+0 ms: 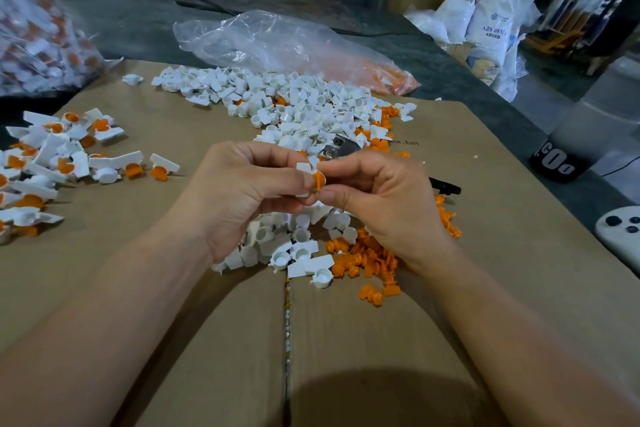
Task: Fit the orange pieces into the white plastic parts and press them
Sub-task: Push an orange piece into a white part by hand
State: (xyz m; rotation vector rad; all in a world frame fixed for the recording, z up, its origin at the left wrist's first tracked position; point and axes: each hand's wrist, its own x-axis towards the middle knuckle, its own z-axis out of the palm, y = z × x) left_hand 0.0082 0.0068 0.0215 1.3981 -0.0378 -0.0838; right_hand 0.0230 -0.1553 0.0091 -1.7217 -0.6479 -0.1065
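Left grip holds white part; right grip pinches orange piece, apparently touching.

The white sack at right bears the print "ABS RESI"

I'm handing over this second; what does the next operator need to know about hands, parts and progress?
Left hand grips a white part; right hand pinches an orange piece against it, seating unclear.
Loose white parts lie ahead, loose orange pieces under the right wrist.
Done: assembled pile at far left.
To do: press this one, then work through both piles.
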